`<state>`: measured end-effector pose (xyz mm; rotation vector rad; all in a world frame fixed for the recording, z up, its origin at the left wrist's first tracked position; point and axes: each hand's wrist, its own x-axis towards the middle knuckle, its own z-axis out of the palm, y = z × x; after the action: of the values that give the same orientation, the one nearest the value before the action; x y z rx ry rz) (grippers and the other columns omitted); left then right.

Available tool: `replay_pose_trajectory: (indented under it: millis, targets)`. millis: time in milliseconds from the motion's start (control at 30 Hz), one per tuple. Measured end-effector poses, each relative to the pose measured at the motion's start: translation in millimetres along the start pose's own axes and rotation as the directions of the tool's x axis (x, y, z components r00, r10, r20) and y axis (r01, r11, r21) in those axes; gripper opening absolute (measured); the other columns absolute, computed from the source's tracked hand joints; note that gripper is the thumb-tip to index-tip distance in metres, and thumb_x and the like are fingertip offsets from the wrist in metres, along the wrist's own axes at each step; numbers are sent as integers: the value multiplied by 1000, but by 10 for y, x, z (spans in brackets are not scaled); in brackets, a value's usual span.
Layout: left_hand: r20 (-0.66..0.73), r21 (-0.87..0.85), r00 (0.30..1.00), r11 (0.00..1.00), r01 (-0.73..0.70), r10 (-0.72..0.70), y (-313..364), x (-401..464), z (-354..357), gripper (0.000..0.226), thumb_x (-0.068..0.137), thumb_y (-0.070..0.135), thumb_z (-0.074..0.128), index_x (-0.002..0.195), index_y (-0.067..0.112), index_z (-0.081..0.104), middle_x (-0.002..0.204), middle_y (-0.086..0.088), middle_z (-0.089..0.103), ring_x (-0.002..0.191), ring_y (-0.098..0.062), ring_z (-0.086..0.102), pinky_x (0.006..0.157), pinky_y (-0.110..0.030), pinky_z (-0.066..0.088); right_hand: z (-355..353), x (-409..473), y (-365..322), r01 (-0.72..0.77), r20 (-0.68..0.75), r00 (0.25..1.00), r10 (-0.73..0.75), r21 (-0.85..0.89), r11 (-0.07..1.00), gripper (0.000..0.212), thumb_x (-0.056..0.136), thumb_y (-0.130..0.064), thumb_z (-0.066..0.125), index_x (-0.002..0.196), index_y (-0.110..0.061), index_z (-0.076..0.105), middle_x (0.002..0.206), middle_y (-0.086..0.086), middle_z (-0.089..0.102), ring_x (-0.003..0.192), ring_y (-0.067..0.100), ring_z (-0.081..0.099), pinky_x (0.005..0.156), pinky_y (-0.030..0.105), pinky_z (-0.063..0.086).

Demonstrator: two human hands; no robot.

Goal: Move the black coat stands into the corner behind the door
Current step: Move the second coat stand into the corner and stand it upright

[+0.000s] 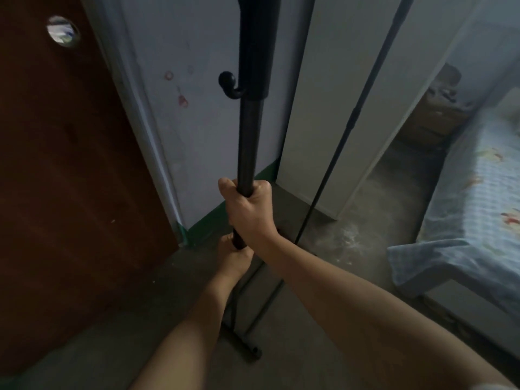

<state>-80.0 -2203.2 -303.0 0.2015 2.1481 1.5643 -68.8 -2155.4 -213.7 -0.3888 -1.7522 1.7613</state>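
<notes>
Both hands clenched a black coat stand's pole (pixel 249 142), the right hand (pixel 249 204) above the left hand (pixel 233 256), near a brown door (pixel 70 178).

Dim room. Brown door (pixel 70 170) left; pale wall (pixel 202 130) with green skirting (pixel 213 218); grey concrete floor (pixel 365 220); bed (pixel 472 215) right.

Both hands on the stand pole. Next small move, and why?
Probably carry the coat stand a short way forward-left toward the corner beside the brown door. The right hand and, lower down, the left hand both grip the pole, while its base sits on open floor short of that corner.
</notes>
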Motion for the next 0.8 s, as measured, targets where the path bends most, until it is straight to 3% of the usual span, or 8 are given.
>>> replay_pose_trajectory:
  millis: [67,300,500,633,800]
  targets:
    - [-33,17,999,1000,-2,3,-28,-90,84,32,84,3,61,57,16,50,51,1,51,38,-6,48,30,-10,30,-89,-77,-23,-2,14,1000,2,7,1000,47,89,-13,61,46,-18,41,35,-10,40,31,9,37,36,17,31]
    - [-5,-63,1000,998,14,-14,-46,-416,397,25,83,3,63,63,14,55,53,-1,54,28,3,47,29,-11,32,-484,-291,-118,0,58,998,0,0,1000,44,89,-11,61,49,-10,42,38,-8,39,34,17,36,37,25,30]
    - [-47,-78,999,997,-21,17,-37,-644,671,35,81,-1,61,54,19,51,48,0,53,29,0,49,30,-13,32,-779,-430,-189,9,51,999,-8,-19,1000,49,85,-15,61,49,9,38,43,9,39,36,23,35,36,34,27]
    - [-8,-58,999,998,-32,31,-75,-781,826,33,79,8,65,51,20,54,46,2,55,41,-12,52,43,-23,38,-959,-549,-224,-32,28,999,33,-17,999,44,83,-19,62,45,-14,40,39,4,36,31,18,34,37,27,30]
    - [75,-88,994,993,-74,80,-132,-944,1017,30,79,9,68,53,18,55,47,0,53,38,-8,46,36,-13,35,-1244,-677,-283,-60,68,996,57,32,998,49,84,-18,60,39,-22,40,35,-6,37,28,14,34,38,21,30]
